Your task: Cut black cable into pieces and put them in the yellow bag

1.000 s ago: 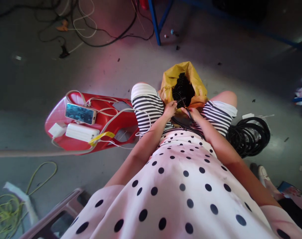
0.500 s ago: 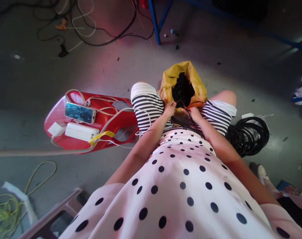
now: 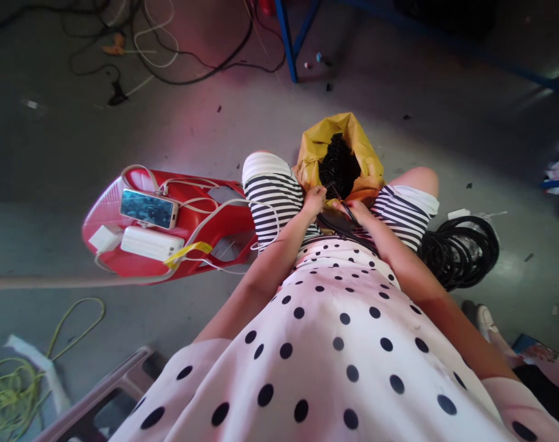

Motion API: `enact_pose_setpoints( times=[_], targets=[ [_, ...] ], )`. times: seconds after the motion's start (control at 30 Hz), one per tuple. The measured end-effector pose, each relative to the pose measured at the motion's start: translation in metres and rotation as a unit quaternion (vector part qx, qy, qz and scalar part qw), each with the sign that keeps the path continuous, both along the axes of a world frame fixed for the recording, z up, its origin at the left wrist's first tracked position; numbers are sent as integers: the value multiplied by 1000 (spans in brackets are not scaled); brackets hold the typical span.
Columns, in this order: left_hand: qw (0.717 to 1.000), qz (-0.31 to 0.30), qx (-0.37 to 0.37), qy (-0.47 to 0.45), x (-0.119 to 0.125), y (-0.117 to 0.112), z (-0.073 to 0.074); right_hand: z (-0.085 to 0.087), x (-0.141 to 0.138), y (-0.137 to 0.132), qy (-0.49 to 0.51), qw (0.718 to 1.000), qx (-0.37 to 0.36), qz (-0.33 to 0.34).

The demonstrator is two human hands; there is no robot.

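Between my knees stands a yellow bag (image 3: pixel 312 136) with its mouth open, holding a heap of small black pieces (image 3: pixel 338 166). At its near rim my left hand (image 3: pixel 315 201) is closed on a black cable (image 3: pixel 337 228), which runs back over my lap. My right hand (image 3: pixel 361 212) is closed round dark-handled scissors (image 3: pixel 350 212). Their blades point up and left, near my left fingertips and over the bag's near edge. Exactly where blades and cable meet is too small to make out.
At left a red stool (image 3: pixel 201 215) bears a phone (image 3: pixel 145 207), a white power bank (image 3: pixel 150 244) and white cords. Coiled black cable (image 3: pixel 466 252) lies at right. Ahead are a blue frame leg (image 3: pixel 289 46) and loose floor cables; yellow-green cord (image 3: pixel 12 387) lies lower left.
Very little differs. The scissors in my right hand have shifted slightly at the blades; my left hand stays in place at the bag's rim.
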State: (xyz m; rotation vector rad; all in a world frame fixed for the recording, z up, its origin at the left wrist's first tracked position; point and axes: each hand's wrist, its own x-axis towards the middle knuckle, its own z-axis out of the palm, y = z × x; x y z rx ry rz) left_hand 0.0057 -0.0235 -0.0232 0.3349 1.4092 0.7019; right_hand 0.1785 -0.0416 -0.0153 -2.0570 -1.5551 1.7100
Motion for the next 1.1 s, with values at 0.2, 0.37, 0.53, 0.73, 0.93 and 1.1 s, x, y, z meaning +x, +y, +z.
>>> enact_pose_setpoints(
  times=[0.2,0.37,0.53,0.73,0.93,1.1],
  targets=[
    [999,-25,14,24,1,-2,12,2,0,0,8,1000,-3,-1],
    [999,-22,13,23,1,-1,12,-4,2,-1,23,1000,4,-12],
    [1000,-8,13,10,0,-2,9,-11,2,-1,33,999,5,-9],
    [998,-38,10,42,1,-1,15,-8,1,-1,-9,999,24,31],
    [996,-53,5,73,4,0,17,-9,2,-2,-9,998,43,33],
    [999,-39,-6,17,0,0,13,-14,3,-3,-15,999,46,14]
  ],
)
